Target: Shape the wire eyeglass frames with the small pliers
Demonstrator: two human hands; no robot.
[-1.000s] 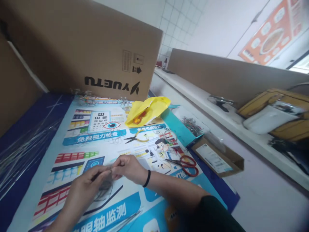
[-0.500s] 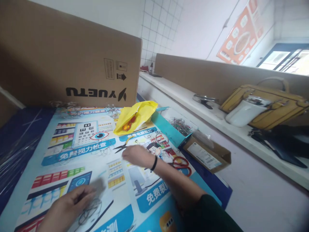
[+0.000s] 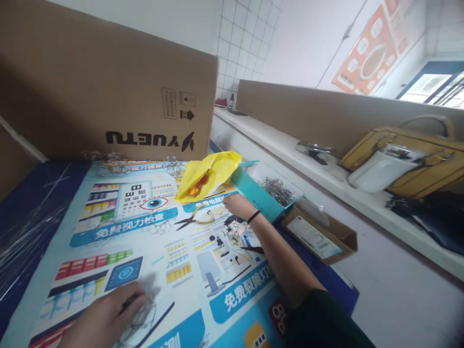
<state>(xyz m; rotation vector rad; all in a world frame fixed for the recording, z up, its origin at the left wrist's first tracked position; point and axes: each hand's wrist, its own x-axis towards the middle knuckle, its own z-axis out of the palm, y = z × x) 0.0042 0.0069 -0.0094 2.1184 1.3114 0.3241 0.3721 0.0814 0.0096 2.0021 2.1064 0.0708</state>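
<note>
My left hand rests at the near edge of the printed poster, its fingers on a thin wire spectacle frame. My right hand is stretched far forward, lying on the poster beside the teal box and just below the yellow plastic bag. Whether it grips anything is hidden; the fingers look curled. Yellow-handled pliers lie just left of that hand. My right forearm covers most of the red-handled scissors.
A large cardboard carton stands at the back. The teal box holds a tangle of wire parts. A small cardboard box lies to its right. On the ledge sit a yellow bag and a white container.
My hands were together on the wire frame; the right hand let go and reached forward to the teal box. The left hand stayed low with the frame. The view shifted slightly.
</note>
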